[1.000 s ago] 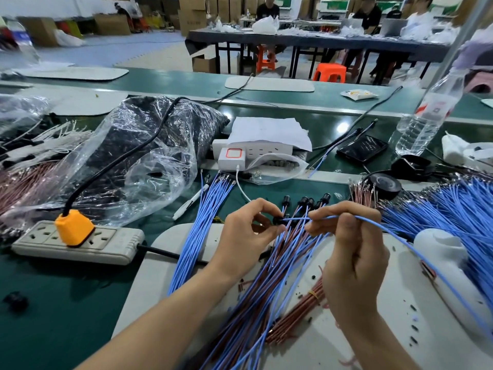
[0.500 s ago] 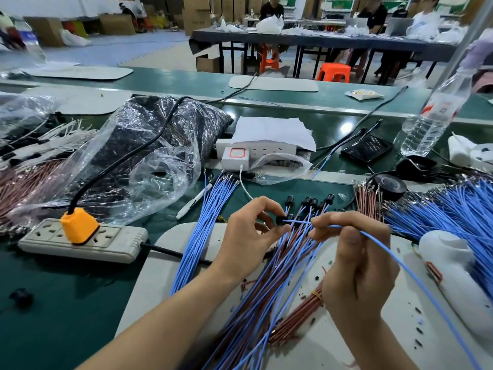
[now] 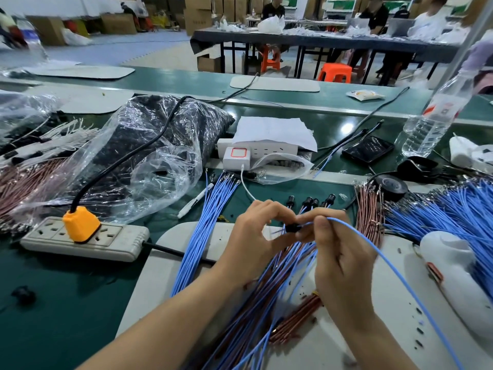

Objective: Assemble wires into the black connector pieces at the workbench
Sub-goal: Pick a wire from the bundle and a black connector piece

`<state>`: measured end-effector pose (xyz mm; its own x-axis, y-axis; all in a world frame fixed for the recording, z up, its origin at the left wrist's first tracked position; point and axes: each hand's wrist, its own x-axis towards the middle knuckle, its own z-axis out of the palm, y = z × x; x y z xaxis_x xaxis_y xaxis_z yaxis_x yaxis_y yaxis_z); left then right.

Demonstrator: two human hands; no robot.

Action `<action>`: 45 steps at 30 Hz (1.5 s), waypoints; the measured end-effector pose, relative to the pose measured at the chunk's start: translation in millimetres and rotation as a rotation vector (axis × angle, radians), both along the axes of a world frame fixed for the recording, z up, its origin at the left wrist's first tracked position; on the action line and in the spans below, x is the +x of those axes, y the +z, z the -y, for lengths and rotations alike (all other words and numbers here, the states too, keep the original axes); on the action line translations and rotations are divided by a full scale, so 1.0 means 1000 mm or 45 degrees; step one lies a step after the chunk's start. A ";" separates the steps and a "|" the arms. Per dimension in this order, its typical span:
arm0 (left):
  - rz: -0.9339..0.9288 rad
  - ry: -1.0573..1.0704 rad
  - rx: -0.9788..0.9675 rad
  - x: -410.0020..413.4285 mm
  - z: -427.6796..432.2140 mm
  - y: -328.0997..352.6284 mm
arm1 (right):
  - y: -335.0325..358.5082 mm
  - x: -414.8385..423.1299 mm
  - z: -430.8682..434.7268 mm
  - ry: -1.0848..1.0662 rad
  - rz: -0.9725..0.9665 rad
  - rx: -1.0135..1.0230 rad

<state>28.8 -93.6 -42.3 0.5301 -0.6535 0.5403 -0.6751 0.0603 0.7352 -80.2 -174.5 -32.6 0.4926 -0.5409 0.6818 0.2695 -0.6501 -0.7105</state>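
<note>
My left hand [image 3: 260,236] pinches a small black connector piece [image 3: 292,227] between thumb and fingers. My right hand [image 3: 337,260] pinches a single blue wire [image 3: 386,259] near its tip, and the tip meets the connector. The wire trails off to the lower right. Both hands hover over a pile of blue and brown wires with black connectors on them [image 3: 282,279]. A few finished black connectors [image 3: 309,201] stick up just behind my fingers.
A loose blue wire bundle [image 3: 210,222] lies to the left, brown wires [image 3: 369,212] and a big blue wire heap [image 3: 453,209] to the right. A power strip with an orange plug [image 3: 80,225], a plastic bag [image 3: 138,156], a water bottle [image 3: 437,113] and a white tool [image 3: 453,268] surround the white mat [image 3: 170,252].
My two hands have drawn together. The blue wire's tip, which was a short way from the connector, now meets it.
</note>
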 end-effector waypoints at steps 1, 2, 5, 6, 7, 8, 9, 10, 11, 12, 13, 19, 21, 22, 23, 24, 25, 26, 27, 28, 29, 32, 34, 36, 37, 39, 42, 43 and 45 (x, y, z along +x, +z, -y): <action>0.009 -0.037 -0.012 -0.001 0.000 -0.001 | 0.000 0.002 0.000 -0.005 -0.049 0.016; -0.005 -0.071 -0.023 -0.002 0.001 -0.002 | 0.000 0.003 0.001 -0.013 -0.086 0.044; -0.068 -0.095 -0.036 -0.003 0.002 -0.003 | 0.006 0.005 0.003 0.060 -0.104 0.356; -0.037 -0.092 -0.032 -0.003 0.002 -0.003 | 0.007 0.005 0.004 0.091 -0.110 0.450; 0.000 -0.092 -0.030 -0.003 0.002 -0.004 | 0.007 0.004 0.004 0.109 -0.126 0.498; 0.020 -0.093 -0.032 -0.003 0.003 -0.005 | 0.007 0.004 0.005 0.118 -0.145 0.511; 0.016 -0.096 -0.035 -0.003 0.003 -0.006 | 0.007 0.003 0.005 0.126 -0.162 0.514; -0.003 -0.100 -0.041 -0.003 0.003 -0.007 | 0.006 0.002 0.006 0.127 -0.175 0.514; -0.024 -0.104 -0.049 -0.002 0.004 -0.007 | 0.006 0.002 0.006 0.129 -0.180 0.515; -0.041 -0.110 -0.053 -0.002 0.004 -0.007 | 0.005 0.002 0.006 0.122 -0.176 0.523; -0.056 -0.120 -0.045 -0.001 0.004 -0.007 | 0.004 0.002 0.007 0.107 -0.160 0.539; -0.148 -0.109 -0.042 -0.004 0.001 0.000 | 0.001 0.004 0.013 0.047 -0.185 0.559; 0.030 -0.024 -0.023 0.000 -0.001 0.003 | 0.004 0.005 0.014 0.012 -0.063 0.687; 0.130 0.052 0.001 0.005 -0.003 0.003 | 0.006 0.004 0.017 -0.034 0.047 0.793; 0.183 0.180 0.020 0.013 -0.004 0.002 | 0.008 0.002 0.022 -0.104 0.177 0.918; 0.176 0.345 0.036 0.022 -0.005 0.002 | 0.010 0.000 0.028 -0.194 0.314 1.044; 0.123 0.522 0.051 0.031 -0.007 0.002 | 0.012 -0.003 0.037 -0.286 0.439 1.160; 0.040 0.670 0.083 0.040 -0.009 0.001 | 0.013 -0.006 0.045 -0.371 0.539 1.255; -0.047 0.776 0.131 0.048 -0.012 0.001 | 0.014 -0.009 0.052 -0.442 0.603 1.317; -0.117 0.837 0.175 0.055 -0.014 0.000 | 0.014 -0.011 0.058 -0.500 0.640 1.338; -0.164 0.866 0.206 0.059 -0.016 0.000 | 0.013 -0.011 0.063 -0.547 0.661 1.326; -0.051 0.958 0.297 0.053 -0.016 0.002 | 0.015 -0.012 0.063 -0.630 0.625 1.097; 0.237 0.875 0.226 0.035 -0.010 0.008 | 0.013 -0.010 0.050 -0.576 0.424 0.728; 0.397 0.482 0.090 0.010 -0.003 0.011 | 0.007 -0.005 0.028 -0.453 0.197 0.336; 0.407 0.269 0.059 -0.001 0.000 0.011 | 0.004 -0.003 0.018 -0.396 0.145 0.155; 0.352 -0.009 0.045 -0.011 0.003 0.010 | -0.003 -0.001 0.005 -0.315 0.124 -0.155; 0.237 -0.065 0.014 -0.006 0.001 0.006 | -0.008 0.000 0.001 -0.235 0.130 -0.179; 0.154 -0.057 -0.001 -0.004 0.000 0.005 | -0.009 0.001 0.000 -0.214 0.120 -0.129; 0.022 -0.075 -0.015 -0.002 -0.001 0.003 | -0.010 0.002 -0.001 -0.187 0.082 -0.068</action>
<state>26.9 -92.7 -39.7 0.4812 -0.6768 0.5571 -0.6826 0.1094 0.7226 -78.5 -173.3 -42.5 0.3653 -0.5661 0.7390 0.2126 -0.7221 -0.6583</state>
